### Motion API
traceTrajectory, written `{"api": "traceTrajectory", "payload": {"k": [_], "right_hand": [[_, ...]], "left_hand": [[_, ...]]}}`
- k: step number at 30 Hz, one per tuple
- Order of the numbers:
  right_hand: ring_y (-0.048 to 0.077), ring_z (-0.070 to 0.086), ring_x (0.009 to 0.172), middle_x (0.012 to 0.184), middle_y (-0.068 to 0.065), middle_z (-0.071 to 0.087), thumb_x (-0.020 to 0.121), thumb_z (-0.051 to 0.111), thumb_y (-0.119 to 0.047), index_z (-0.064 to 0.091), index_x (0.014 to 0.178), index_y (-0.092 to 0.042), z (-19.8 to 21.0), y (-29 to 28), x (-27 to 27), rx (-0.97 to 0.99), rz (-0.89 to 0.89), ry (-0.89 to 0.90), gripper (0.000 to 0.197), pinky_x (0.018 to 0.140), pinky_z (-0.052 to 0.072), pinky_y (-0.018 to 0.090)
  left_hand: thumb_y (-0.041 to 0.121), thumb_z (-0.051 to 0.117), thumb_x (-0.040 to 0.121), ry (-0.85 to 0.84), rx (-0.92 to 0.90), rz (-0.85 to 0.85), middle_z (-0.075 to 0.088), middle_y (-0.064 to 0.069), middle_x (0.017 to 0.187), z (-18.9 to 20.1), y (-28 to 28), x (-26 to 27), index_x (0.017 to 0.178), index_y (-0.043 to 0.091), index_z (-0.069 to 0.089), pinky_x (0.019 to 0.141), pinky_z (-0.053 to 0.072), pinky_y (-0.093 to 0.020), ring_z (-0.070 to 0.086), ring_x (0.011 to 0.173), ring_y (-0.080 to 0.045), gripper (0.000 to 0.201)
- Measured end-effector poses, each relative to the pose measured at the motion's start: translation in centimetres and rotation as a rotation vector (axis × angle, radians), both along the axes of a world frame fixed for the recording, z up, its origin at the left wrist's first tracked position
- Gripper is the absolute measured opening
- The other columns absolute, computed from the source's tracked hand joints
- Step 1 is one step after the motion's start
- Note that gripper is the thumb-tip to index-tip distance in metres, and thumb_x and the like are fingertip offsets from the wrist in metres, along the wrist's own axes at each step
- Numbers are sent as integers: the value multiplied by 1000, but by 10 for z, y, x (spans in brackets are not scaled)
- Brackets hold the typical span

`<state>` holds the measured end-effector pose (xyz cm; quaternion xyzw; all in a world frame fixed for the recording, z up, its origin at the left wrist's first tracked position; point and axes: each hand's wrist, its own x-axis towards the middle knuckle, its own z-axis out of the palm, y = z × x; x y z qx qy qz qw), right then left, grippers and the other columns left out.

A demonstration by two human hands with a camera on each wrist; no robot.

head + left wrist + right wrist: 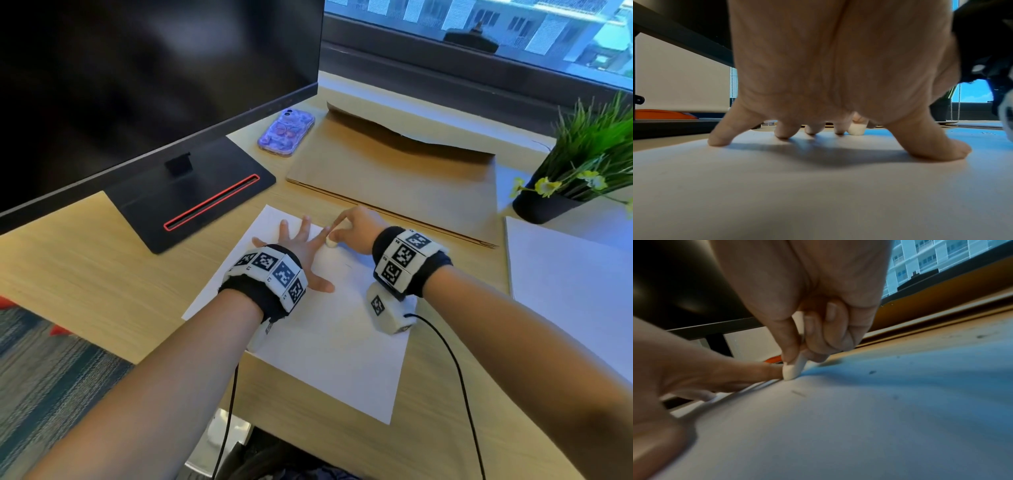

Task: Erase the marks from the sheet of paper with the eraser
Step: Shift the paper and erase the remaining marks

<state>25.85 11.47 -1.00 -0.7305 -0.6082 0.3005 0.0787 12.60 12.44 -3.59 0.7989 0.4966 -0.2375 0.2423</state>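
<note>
Near half of the sheet of paper (329, 356) lies bare. The left hand (301, 250) blocks its far-left part, the monitor base (191, 198) stands beyond-left, and cardboard (404, 178) lies just beyond it.

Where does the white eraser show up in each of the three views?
Head: eraser at centre, in the right hand's fingers.
Left wrist: eraser small, centre, beyond the left hand's fingertips.
Right wrist: eraser centre, tip on the paper.
Shared landmark: left index finger beside it.
</note>
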Motion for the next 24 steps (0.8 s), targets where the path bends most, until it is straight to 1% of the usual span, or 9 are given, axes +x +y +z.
{"api": "traceTrajectory", "payload": {"k": [2, 3, 6, 8, 10, 14, 19, 21, 24], "right_hand": [[16, 50, 90, 116, 10, 60, 91, 58, -21, 62, 114, -12, -4, -4, 0, 21, -43, 31, 25, 61, 37, 19], [16, 50, 90, 118, 10, 59, 92, 58, -22, 62, 115, -13, -6, -6, 1, 21, -49, 34, 26, 61, 36, 19], [18, 53, 102, 122, 6, 58, 91, 59, -25, 63, 117, -17, -6, -13, 6, -77, 77, -33, 28, 78, 35, 22], [18, 51, 108, 122, 4, 58, 91, 60, -25, 64, 117, -17, -2, -13, 10, -148, 134, -71, 28, 82, 34, 24], [19, 52, 113, 125, 4, 58, 91, 60, -25, 65, 116, -15, -2, -6, 14, -102, 75, -65, 27, 83, 34, 23], [18, 54, 99, 120, 8, 62, 91, 59, -20, 68, 108, -13, -5, 6, 14, 21, -141, 57, 21, 79, 41, 23], [20, 49, 120, 131, 3, 55, 92, 57, -26, 65, 116, -17, -10, -10, 17, -112, 91, -80, 26, 93, 35, 26], [20, 50, 119, 131, 4, 55, 93, 56, -25, 65, 116, -16, -11, -7, 16, -78, 71, -70, 26, 91, 35, 25], [19, 54, 110, 125, 6, 59, 93, 55, -21, 66, 113, -14, -9, 3, 9, 42, -73, 7, 24, 82, 38, 23]], "left_hand": [[63, 62, 76, 1, 0, 1, -29, 4, 154, 0, 1, 0, 146, 40, -16, 101, 8, -77, -20, 142, -36, 107], [63, 62, 76, 1, -2, 1, -29, 4, 153, -1, 1, 1, 146, 40, -16, 101, 8, -77, -20, 142, -35, 107], [64, 62, 76, 3, -10, 2, -29, 4, 153, -2, 1, 1, 146, 40, -16, 100, 8, -77, -20, 142, -35, 108], [63, 62, 76, 10, -4, 0, -30, 4, 153, -2, 1, 1, 146, 39, -16, 100, 9, -77, -20, 142, -35, 108], [63, 62, 76, 10, 6, -6, -29, 3, 153, -2, 0, 1, 147, 39, -15, 101, 9, -77, -19, 142, -36, 107], [64, 61, 77, 13, 11, -6, -29, 3, 153, -1, -1, 1, 147, 40, -14, 101, 9, -76, -19, 142, -35, 105], [62, 63, 76, 16, -16, 7, -31, 4, 153, -1, 2, 2, 146, 40, -16, 100, 8, -77, -20, 142, -35, 108], [63, 63, 76, 25, -10, 5, -31, 4, 153, -1, 2, 3, 146, 40, -17, 100, 9, -77, -20, 142, -35, 108], [63, 62, 76, 33, 9, -4, -29, 3, 153, -1, 0, 3, 146, 40, -17, 101, 10, -77, -20, 142, -35, 107]]}}
